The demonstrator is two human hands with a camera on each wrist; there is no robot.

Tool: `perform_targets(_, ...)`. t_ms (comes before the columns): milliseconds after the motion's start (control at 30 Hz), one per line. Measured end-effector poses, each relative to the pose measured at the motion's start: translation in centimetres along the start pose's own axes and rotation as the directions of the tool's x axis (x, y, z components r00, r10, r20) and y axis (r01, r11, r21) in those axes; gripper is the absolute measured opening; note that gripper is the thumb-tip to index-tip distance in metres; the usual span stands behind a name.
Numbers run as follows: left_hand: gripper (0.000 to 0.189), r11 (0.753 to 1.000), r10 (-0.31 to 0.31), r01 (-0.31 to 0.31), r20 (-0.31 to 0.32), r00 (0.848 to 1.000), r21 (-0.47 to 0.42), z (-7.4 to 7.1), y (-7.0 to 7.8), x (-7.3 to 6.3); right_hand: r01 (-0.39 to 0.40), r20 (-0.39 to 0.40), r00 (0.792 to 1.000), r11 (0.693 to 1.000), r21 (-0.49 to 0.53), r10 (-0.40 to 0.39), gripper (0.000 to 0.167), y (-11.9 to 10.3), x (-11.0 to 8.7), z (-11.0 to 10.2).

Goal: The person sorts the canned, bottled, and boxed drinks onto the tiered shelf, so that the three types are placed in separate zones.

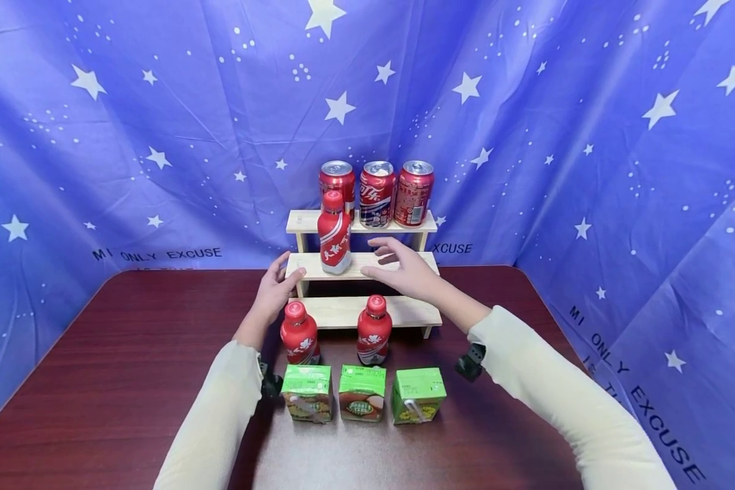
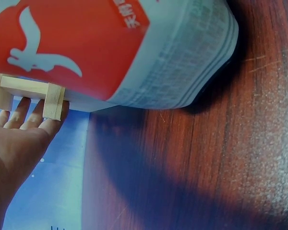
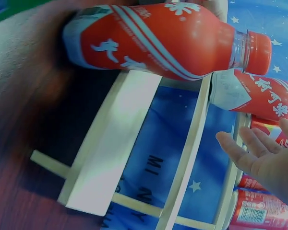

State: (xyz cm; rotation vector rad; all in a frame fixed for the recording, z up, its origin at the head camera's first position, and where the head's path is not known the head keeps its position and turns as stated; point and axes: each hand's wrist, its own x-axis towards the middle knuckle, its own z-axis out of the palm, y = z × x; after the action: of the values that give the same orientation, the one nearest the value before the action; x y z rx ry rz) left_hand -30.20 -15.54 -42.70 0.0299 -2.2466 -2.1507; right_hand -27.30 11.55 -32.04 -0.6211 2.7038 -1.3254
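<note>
A three-step wooden rack [image 1: 392, 309] stands on the table. On its middle step is a red plastic cola bottle [image 1: 335, 238], upright towards the left. My right hand [image 1: 407, 271] is just right of this bottle, fingers spread and apart from it; the right wrist view shows the palm holding nothing. At the left end of the same step, my left hand [image 1: 275, 289] rests against the rack, with fingers extended by the wooden upright [image 2: 54, 101]. Two more red bottles, the left one [image 1: 300, 335] and the right one [image 1: 374, 331], stand on the table before the rack.
Red cola cans, including the middle one [image 1: 376, 195], line the top step. Green-topped drink cartons, the middle one [image 1: 362, 395] among them, stand in a front row on the dark wooden table [image 1: 128, 381]. A blue star-printed curtain [image 1: 190, 122] hangs behind and at both sides.
</note>
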Motion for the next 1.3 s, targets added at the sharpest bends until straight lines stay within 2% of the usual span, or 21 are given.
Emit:
perform_targets(200,0.067,1.0,-0.016,0.016,0.013,1.0,-0.005,0.1,0.6,-0.4,0.032,0.069,0.997,0.999,0.044,-0.035,0.059,0.9,-1.9,-0.5)
perform_targets(467,0.067,0.999,-0.038,0.038,0.025,0.999,-0.021,0.3,2.3,-1.6,0.058,0.112,0.992,0.998,0.021,-0.06,0.064,2.6,-4.0,-0.2)
perform_targets(600,0.067,0.999,-0.036,0.036,0.023,0.999,-0.017,0.2,2.0,-1.4,0.048,0.142,0.988,0.998,0.045,-0.054,0.064,3.2,-4.9,0.1)
perform_targets(900,0.067,1.0,-0.014,0.014,-0.001,1.0,0.014,-0.1,0.1,-0.1,0.063,0.174,0.982,0.996,0.056,-0.072,0.063,4.6,-6.2,0.8)
perform_targets(1200,0.065,1.0,0.0,0.0,-0.001,1.0,0.016,-0.1,0.0,0.0,0.032,0.176,0.983,0.989,0.143,-0.057,0.062,6.5,-6.6,2.5)
perform_targets(1300,0.065,1.0,0.003,-0.003,-0.002,1.0,0.017,-0.1,0.0,0.0,0.043,0.164,0.984,0.987,0.155,-0.069,0.061,6.9,-6.7,2.9)
